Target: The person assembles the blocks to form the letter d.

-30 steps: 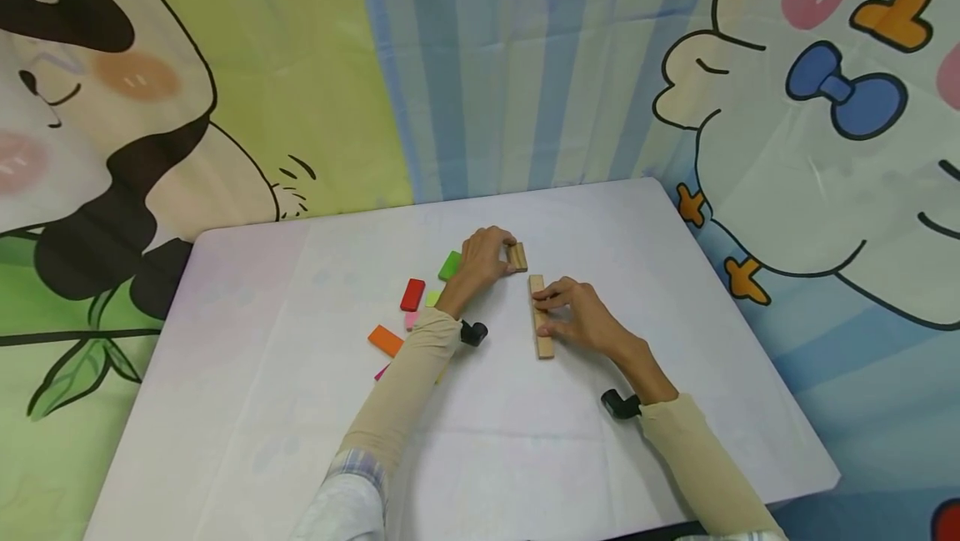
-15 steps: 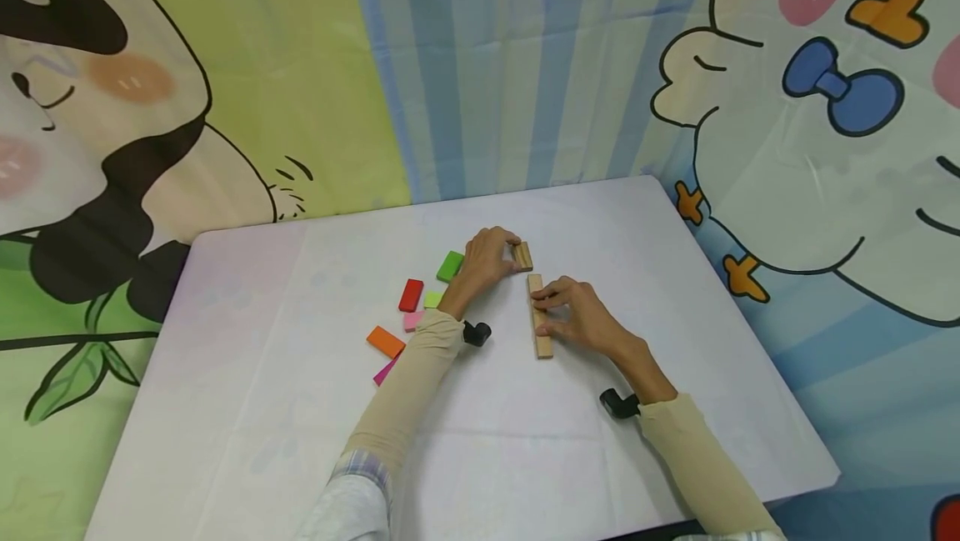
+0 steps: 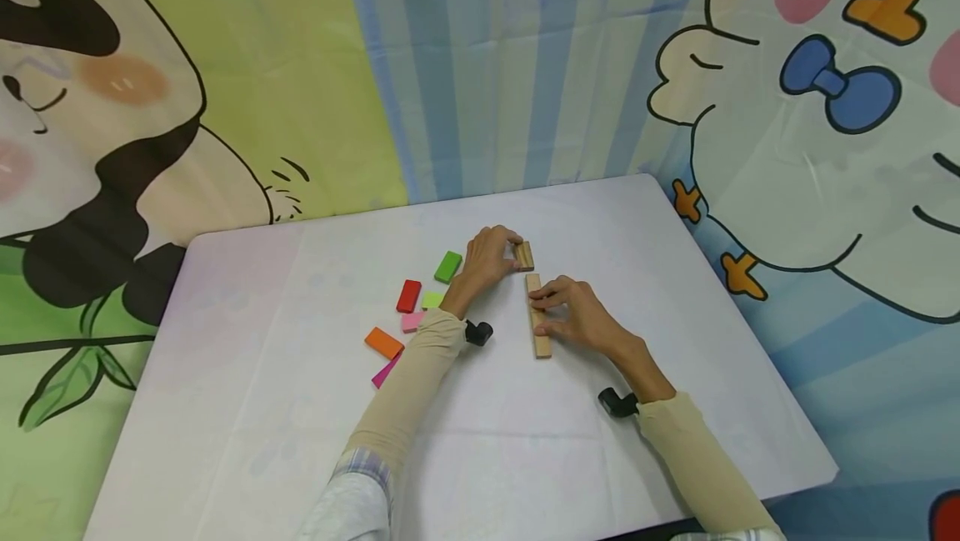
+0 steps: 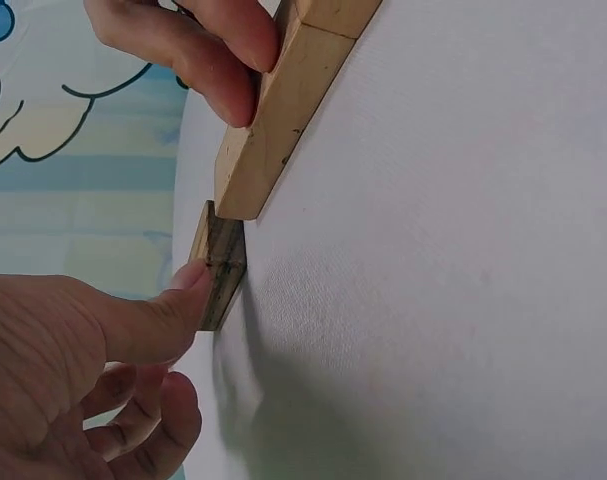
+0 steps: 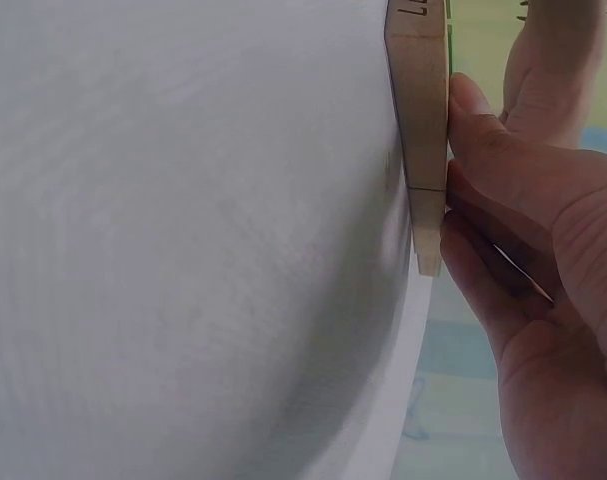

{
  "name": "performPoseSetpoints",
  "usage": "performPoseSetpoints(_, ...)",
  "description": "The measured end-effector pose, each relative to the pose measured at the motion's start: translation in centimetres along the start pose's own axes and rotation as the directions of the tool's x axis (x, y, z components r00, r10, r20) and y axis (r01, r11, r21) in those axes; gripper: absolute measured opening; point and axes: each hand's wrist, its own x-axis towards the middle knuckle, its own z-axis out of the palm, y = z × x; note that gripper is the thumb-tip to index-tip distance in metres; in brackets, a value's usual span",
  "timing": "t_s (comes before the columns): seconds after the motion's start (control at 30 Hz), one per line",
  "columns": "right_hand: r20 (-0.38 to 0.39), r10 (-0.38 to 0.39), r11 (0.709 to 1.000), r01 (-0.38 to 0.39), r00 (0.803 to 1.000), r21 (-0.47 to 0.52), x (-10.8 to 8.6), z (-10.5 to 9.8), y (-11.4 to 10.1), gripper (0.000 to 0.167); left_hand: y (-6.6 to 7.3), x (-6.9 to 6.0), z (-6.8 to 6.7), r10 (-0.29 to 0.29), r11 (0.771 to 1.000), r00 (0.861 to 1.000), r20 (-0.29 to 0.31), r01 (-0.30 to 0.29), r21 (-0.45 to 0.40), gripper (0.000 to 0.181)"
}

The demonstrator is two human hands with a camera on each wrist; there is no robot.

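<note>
My left hand (image 3: 487,257) pinches a short, dark-grained wooden block (image 3: 525,256) near the back of the table. In the left wrist view the thumb lies against the face of that dark-grained block (image 4: 223,270); whether it is one piece or two together I cannot tell. Just nearer stands a straight row of plain wooden blocks (image 3: 537,316) laid end to end. My right hand (image 3: 577,313) touches this row with spread thumb and fingertips, from its right side. A seam between blocks shows on the row (image 5: 423,120) in the right wrist view, with small dark marks at one end.
Left of my left arm lie loose coloured blocks: green (image 3: 447,267), red (image 3: 408,296), light green (image 3: 432,300), pink (image 3: 412,322), orange (image 3: 384,343) and magenta (image 3: 386,371). The white table (image 3: 247,408) meets a printed cloth backdrop (image 3: 495,66) behind.
My left hand has slid the dark-grained block slightly to the right. The right hand stays at the row. The head view has shifted a little, and more of the coloured blocks shows.
</note>
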Motion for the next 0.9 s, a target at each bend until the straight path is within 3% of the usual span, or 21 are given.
performPoseSetpoints(0.9, 0.005, -0.011, 1.000, 0.011, 1.000, -0.029, 0.02, -0.07, -0.13, 0.046, 0.74, -0.39, 0.30, 0.000, 1.000, 1.000, 0.025, -0.001, 0.018, 0.043)
